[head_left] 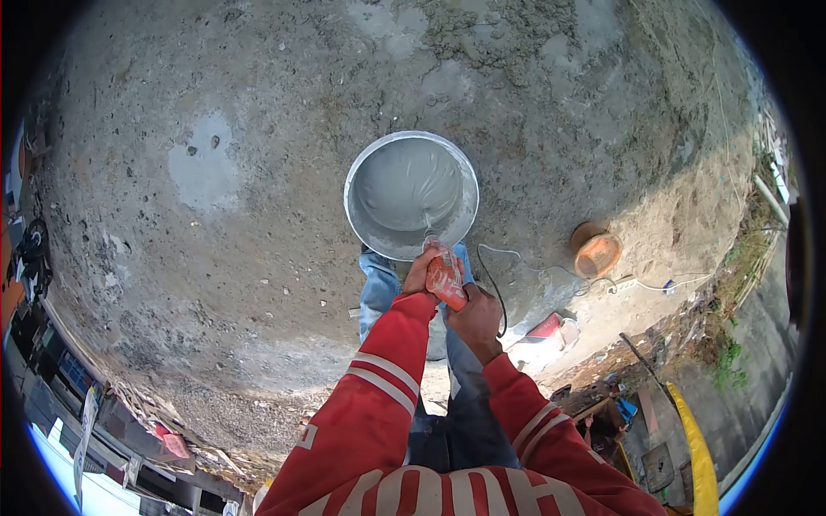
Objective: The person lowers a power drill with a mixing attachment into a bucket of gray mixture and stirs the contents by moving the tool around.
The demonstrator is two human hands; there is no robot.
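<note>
A red power tool is held in both my hands, its front end pointing into a round bucket. My left hand wraps round the front of the tool near the bucket's rim. My right hand grips the tool's rear end. Inside the bucket is smooth grey wet mix with swirl marks, and the tool's shaft enters it near the lower edge. The bucket stands on the ground between my feet and in front of my legs. A dark cable runs beside my right hand.
An orange-brown pot stands on the ground at the right. A white cord lies near it. A red and white bag-like item is nearer me. Farther lower right are a yellow strip and part of a person.
</note>
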